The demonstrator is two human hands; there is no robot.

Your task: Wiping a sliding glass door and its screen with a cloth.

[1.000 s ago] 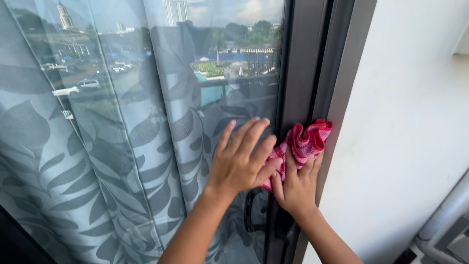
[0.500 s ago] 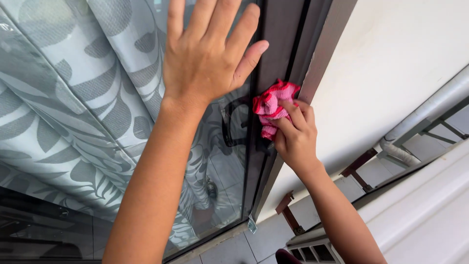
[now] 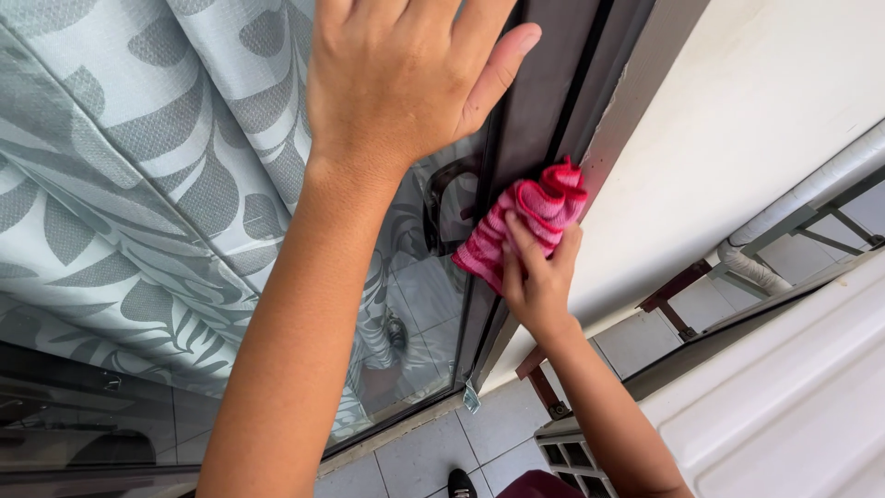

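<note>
My left hand (image 3: 401,78) lies flat against the glass of a sliding door (image 3: 415,314), fingers spread, holding nothing. My right hand (image 3: 535,277) grips a bunched pink-red cloth (image 3: 530,217) and presses it against the dark door frame (image 3: 525,120), just right of the door's handle (image 3: 441,198). Behind the glass hangs a grey curtain (image 3: 138,157) with a leaf pattern.
A white wall (image 3: 737,120) stands right of the frame. A white pipe (image 3: 793,212) and metal brackets run along its base. A white ribbed casing (image 3: 793,397) fills the lower right. Grey floor tiles (image 3: 498,433) and a dark shoe tip (image 3: 461,481) show below.
The view has tilted downward toward the floor. My left hand has slid higher up the glass, and my right hand has moved the cloth down the frame.
</note>
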